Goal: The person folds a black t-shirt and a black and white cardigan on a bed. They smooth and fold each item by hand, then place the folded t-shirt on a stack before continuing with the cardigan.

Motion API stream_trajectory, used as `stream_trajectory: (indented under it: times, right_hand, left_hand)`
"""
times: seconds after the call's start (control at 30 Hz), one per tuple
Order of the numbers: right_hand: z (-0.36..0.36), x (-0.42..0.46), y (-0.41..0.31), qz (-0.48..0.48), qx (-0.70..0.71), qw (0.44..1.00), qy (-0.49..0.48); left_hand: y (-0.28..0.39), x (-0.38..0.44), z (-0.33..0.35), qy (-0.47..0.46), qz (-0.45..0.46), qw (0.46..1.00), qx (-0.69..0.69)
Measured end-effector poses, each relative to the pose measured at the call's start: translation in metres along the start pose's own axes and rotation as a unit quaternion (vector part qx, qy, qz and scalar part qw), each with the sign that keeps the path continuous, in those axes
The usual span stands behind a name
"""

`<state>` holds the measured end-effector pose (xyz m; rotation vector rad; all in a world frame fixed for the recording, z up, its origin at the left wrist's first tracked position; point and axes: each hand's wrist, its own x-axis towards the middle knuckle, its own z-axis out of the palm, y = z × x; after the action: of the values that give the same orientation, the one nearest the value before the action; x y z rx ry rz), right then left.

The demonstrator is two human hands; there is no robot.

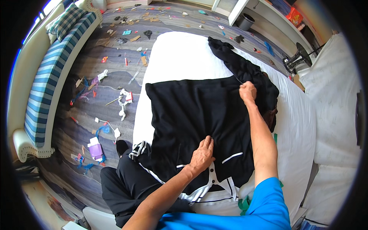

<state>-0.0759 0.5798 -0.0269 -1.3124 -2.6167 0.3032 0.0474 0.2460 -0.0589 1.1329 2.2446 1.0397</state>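
Observation:
A black knitted garment [198,115] with a white collar, white pocket trims and a white button placket lies spread on a white-covered bed [178,54], its collar towards me. My left hand [202,153] rests on it just above the placket, fingers extended and close together. At its upper right edge my right hand [248,91] is closed on the black cloth. Beyond and beside that hand lies more bunched black clothing [244,64]. A striped black-and-white cuff [139,150] sits near my knee.
A striped bench sofa [57,69] with a checked pillow [66,22] stands at the left. Scraps and wrappers litter the floor, with a purple box [95,151] among them. At the right are a black fan [297,57], a bin [245,22] and green strips [244,204].

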Motion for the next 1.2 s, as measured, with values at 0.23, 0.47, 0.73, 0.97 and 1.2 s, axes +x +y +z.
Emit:
stream_trajectory:
  times: [0.23,0.47,0.73,0.97,1.2]
  right_hand:
    - [-0.021,0.005,0.020,0.019,0.012,0.999,0.049]
    - [-0.011,-0.032,-0.006,-0.157,-0.035,0.978,0.134]
    - [0.015,-0.044,-0.018,-0.164,-0.030,0.984,-0.063]
    - [0.004,-0.012,0.028,-0.036,-0.001,0.998,0.058]
    - [0.009,-0.013,0.028,0.047,0.041,0.994,-0.085]
  left_hand:
    - [0.002,-0.001,0.001,0.004,0.000,1.000,-0.001]
    - [0.001,0.001,0.000,-0.011,-0.016,1.000,-0.016]
    - [0.009,0.013,-0.025,-0.040,-0.039,0.996,-0.074]
    - [-0.035,0.031,-0.091,0.263,0.033,0.964,-0.037]
    - [-0.123,0.067,-0.156,0.431,-0.113,0.888,0.114]
